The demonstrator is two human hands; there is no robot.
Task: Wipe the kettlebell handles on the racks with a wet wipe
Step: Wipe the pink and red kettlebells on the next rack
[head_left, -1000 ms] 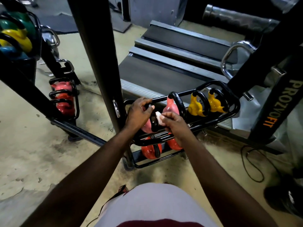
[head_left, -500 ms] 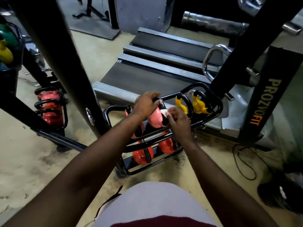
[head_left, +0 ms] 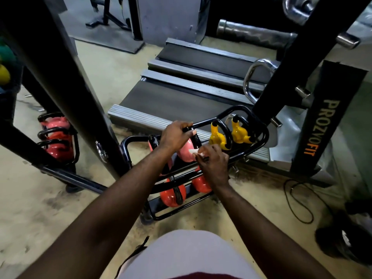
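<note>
Gym floor (head_left: 40, 198): left hand (head_left: 177, 135) grips handle (head_left: 195, 140), right hand (head_left: 213, 164) pinches wipe (head_left: 193, 151).

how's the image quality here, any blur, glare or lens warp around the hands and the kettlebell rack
Head view: wide-angle lens leans the black upright outward; the left hand on the pink kettlebell's handle and right hand pinching the wet wipe are fairly sharp; wipe nearly blown white; glossy highlights on the yellow kettlebells; red kettlebells at left slightly smeared; corners dim.
</note>
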